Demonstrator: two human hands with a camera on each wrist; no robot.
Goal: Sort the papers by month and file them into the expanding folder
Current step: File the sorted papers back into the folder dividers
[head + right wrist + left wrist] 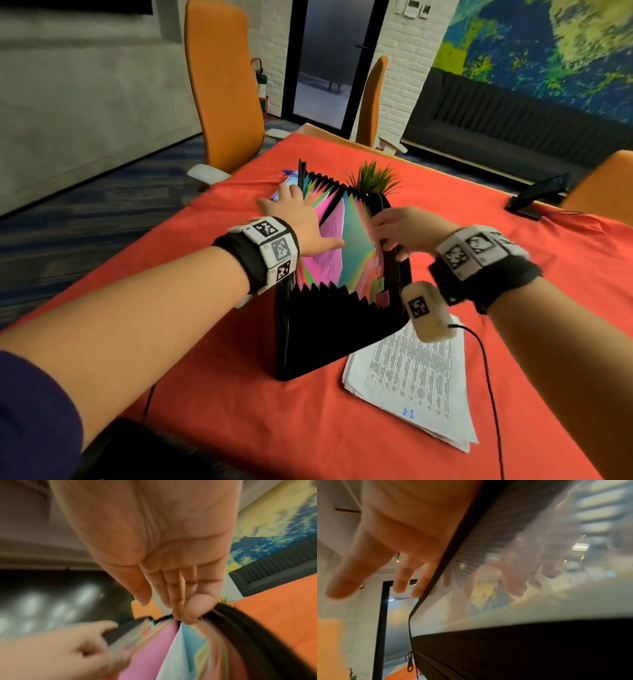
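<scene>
My left hand (301,219) lies spread flat on the expanding folder's (342,308) dividers; my right hand (404,231) pinches its far ones — printed papers (411,380) beside it on the red-clothed surface (239,394), orange chairs (222,85) beyond.

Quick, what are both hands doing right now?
Left hand: open, fingers spread, pressing back the coloured dividers of the black expanding folder.
Right hand: fingers pinching the folder's dividers on the near side.
</scene>
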